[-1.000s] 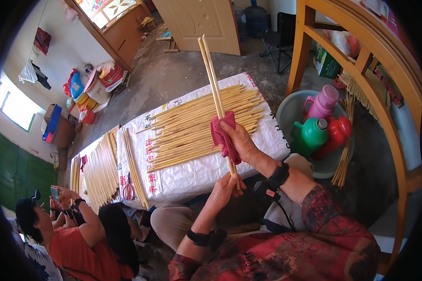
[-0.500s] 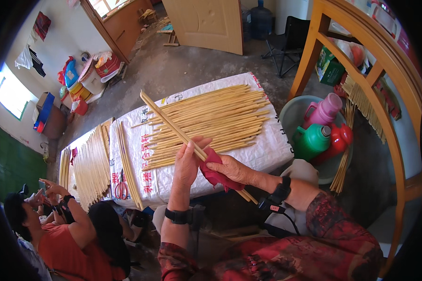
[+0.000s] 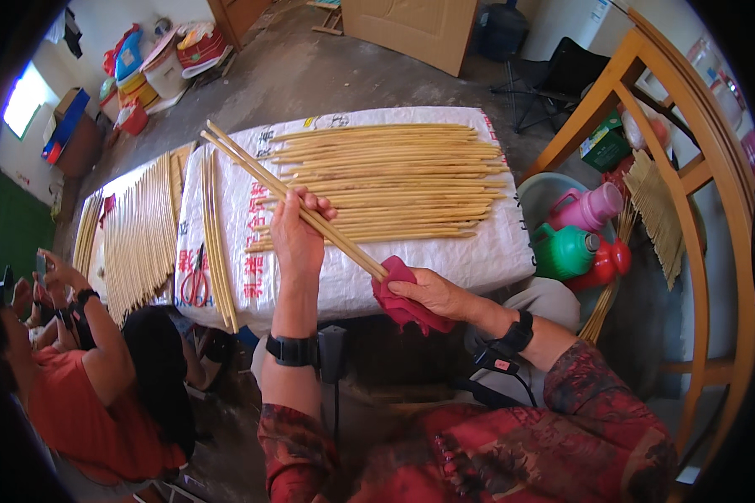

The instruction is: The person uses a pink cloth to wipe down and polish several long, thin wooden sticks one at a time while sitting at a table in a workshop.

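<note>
Sticks (image 3: 344, 242), two by their upper ends, slanted up and left above the white sheet (image 3: 502, 261), their lower ends hidden in the red cloth (image 3: 401, 315). A slip seemed the likeliest trouble: an uneven squeeze through the cloth could let one stick slide past the other or drop. With the upper ends jutting well past the left hand (image 3: 298, 239), a careless swing could also knock the laid-out row (image 3: 386, 181) askew, and a rough spot might snag the cloth. The left hand was closed round the sticks, fingers curled over them; the right hand (image 3: 434, 297) gripped the cloth, thumb on top.
</note>
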`<state>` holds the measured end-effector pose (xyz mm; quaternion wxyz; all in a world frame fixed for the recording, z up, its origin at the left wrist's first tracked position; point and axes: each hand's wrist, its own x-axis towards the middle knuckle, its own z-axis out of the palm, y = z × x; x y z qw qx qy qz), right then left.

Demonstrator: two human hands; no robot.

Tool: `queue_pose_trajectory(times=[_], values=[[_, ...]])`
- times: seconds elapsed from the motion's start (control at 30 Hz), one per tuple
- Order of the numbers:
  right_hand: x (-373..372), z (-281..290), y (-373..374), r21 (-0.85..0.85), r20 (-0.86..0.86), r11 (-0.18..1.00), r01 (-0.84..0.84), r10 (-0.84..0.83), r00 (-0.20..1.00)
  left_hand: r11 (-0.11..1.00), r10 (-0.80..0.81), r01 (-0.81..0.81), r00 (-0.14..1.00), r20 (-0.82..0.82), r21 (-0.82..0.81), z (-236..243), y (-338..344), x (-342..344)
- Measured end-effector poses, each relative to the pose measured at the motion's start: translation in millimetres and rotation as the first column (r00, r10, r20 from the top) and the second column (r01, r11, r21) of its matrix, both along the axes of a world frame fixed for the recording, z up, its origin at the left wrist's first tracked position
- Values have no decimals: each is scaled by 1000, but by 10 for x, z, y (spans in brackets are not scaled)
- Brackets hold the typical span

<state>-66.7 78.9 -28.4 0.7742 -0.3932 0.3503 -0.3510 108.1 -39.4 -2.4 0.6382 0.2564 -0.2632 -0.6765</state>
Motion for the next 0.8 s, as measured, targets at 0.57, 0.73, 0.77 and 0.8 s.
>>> queue_pose_trajectory(times=[0.57,0.73,0.77,0.8], values=[[-266,322,-120,127,257,867,481,-497,829,976,46,-50,999,23,210,0,49,15],[-117,447,-228,200,406,822,533,-565,718,957,-266,240,950,163,160,32,172,-24],[-170,383,-246,166,521,841,515,-518,678,942,-323,295,927,189,160,40,208,-55],[-205,281,-271,158,521,837,523,-521,676,921,-383,355,899,213,159,62,238,-102]])
